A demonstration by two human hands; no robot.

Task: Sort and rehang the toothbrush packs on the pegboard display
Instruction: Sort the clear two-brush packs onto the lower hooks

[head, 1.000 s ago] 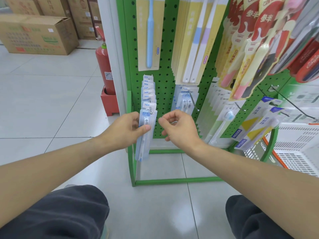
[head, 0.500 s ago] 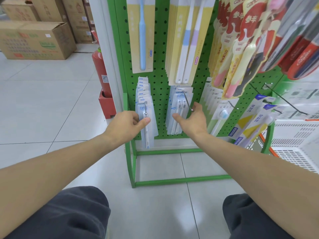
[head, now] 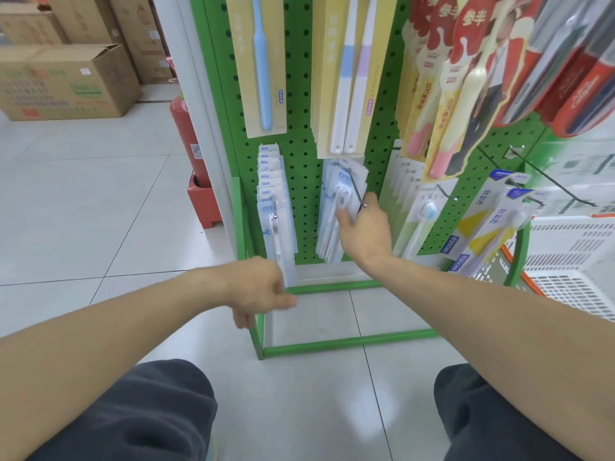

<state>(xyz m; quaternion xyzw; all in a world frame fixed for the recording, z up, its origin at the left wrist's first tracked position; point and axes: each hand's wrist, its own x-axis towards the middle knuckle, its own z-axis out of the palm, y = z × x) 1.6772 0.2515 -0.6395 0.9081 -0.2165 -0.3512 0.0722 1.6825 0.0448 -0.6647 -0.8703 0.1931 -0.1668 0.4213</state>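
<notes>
I am facing a green pegboard (head: 301,168) dotted with holes, pale blue-and-white toothbrush packs (head: 276,207), a red extinguisher (head: 184,134), brown cartons (head: 66,81).

cardboard boxes (head: 63,81) far left; red extinguisher (head: 186,134) beside rack; white basket (head: 579,264) right.

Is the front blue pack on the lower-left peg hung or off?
Hung: front blue pack hangs on its peg; left hand is below it, holding nothing.
</notes>
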